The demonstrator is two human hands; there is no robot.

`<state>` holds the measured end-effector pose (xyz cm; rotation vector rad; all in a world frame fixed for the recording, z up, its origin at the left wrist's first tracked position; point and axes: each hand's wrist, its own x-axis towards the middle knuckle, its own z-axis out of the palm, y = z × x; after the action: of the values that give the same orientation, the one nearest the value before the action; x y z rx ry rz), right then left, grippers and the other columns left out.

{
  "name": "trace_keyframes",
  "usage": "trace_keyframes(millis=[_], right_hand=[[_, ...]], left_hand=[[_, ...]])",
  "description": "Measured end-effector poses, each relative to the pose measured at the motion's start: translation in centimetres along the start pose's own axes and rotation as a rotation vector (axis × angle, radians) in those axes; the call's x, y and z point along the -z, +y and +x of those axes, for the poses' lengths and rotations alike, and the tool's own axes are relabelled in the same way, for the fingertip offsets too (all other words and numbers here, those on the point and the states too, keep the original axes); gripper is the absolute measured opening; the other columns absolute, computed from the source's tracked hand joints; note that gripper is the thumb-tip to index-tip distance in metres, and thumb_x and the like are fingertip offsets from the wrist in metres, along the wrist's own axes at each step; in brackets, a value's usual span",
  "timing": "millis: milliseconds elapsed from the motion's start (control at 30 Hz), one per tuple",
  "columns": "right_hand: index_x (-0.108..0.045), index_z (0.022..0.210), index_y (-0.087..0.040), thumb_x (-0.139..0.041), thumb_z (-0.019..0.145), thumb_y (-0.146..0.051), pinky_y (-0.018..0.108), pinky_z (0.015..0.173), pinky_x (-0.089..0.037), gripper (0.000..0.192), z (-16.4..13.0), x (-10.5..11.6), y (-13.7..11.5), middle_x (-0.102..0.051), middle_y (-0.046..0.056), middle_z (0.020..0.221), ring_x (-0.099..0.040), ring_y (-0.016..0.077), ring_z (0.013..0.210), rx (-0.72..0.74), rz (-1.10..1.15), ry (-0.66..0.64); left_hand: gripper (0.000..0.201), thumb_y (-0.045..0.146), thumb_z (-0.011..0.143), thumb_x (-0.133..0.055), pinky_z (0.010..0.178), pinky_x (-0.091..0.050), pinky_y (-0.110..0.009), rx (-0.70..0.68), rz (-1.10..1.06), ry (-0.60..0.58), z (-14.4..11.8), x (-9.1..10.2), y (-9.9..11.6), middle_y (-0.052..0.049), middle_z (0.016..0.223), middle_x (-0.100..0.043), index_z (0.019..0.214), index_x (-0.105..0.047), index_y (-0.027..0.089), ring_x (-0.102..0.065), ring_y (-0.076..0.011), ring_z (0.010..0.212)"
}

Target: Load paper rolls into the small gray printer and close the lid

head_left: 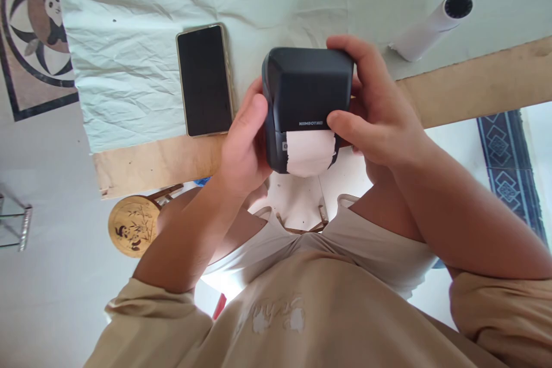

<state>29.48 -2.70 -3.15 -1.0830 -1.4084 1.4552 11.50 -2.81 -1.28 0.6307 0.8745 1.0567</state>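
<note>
Between my two hands is a black label printer [314, 89] marked NIIMBOT, held over the table's front edge. A strip of white paper [310, 152] curls out of its near side. My left hand [245, 144] grips the printer's left side, thumb up along the edge. My right hand [379, 100] clasps the right side, its index finger at the far corner and its thumb on the lid near the lettering. The fingers underneath are hidden. To the left of the printer, a phone [204, 80] with a dark screen lies on the cloth.
A pale green cloth [133, 17] covers the table, wrinkled at left, with a bare wooden edge [483, 77] in front. A white paper roll [425, 31] with a dark end lies at the right. Below at left stands a round wooden stool [133, 225].
</note>
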Motion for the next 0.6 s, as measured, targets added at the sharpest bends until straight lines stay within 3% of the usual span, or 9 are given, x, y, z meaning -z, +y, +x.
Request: trace_keyframes(millis=[100, 200, 300, 467, 600], right_hand=[[-0.03, 0.148, -0.035, -0.057, 0.088, -0.03, 0.016, 0.043, -0.042, 0.066, -0.41, 0.02, 0.06, -0.052, 0.002, 0.138, -0.046, -0.0025, 0.054, 0.011, 0.045, 0.058], [-0.038, 0.144, -0.033, -0.052, 0.089, -0.025, 0.016, 0.046, -0.048, 0.058, -0.69, 0.04, 0.02, -0.048, 0.001, 0.144, -0.049, -0.0013, 0.057, 0.088, 0.053, 0.11], [-0.041, 0.142, -0.033, -0.054, 0.087, -0.024, 0.018, 0.046, -0.049, 0.057, -0.76, 0.11, 0.05, -0.043, 0.0, 0.151, -0.05, -0.0004, 0.058, 0.137, 0.043, 0.071], [-0.042, 0.141, -0.036, -0.065, 0.084, -0.03, 0.022, 0.048, -0.043, 0.062, -0.58, 0.33, 0.45, -0.046, 0.001, 0.146, -0.05, 0.0012, 0.061, 0.186, -0.007, -0.023], [-0.037, 0.143, -0.037, -0.071, 0.08, -0.031, 0.025, 0.055, -0.049, 0.072, -0.44, 0.41, 0.53, -0.045, 0.002, 0.142, -0.057, 0.0064, 0.074, 0.183, -0.048, -0.064]], left_hand=[[0.036, 0.043, 0.101, -0.044, 0.112, -0.052, -0.037, 0.0, 0.014, 0.005, 0.21, -0.03, -0.18, -0.007, 0.097, -0.074, 0.101, -0.068, 0.017, -0.059, -0.0277, 0.135], [0.04, 0.045, 0.102, -0.041, 0.113, -0.051, -0.039, 0.028, -0.009, 0.076, 0.31, 0.09, -0.43, -0.009, 0.104, -0.075, 0.102, -0.068, 0.016, -0.058, -0.0287, 0.136], [0.049, 0.048, 0.104, -0.034, 0.113, -0.05, -0.038, 0.017, 0.009, 0.08, 0.28, 0.27, -0.53, -0.01, 0.102, -0.075, 0.101, -0.07, 0.015, -0.056, -0.0273, 0.138], [0.042, 0.041, 0.104, -0.038, 0.112, -0.052, -0.035, -0.011, 0.07, 0.053, 0.22, 0.56, -0.61, -0.006, 0.103, -0.076, 0.101, -0.071, 0.016, -0.061, -0.0247, 0.132], [0.043, 0.042, 0.105, -0.037, 0.109, -0.054, -0.033, -0.043, 0.107, 0.097, 0.22, 0.47, -0.6, -0.004, 0.093, -0.075, 0.091, -0.069, 0.017, -0.064, -0.023, 0.127]])
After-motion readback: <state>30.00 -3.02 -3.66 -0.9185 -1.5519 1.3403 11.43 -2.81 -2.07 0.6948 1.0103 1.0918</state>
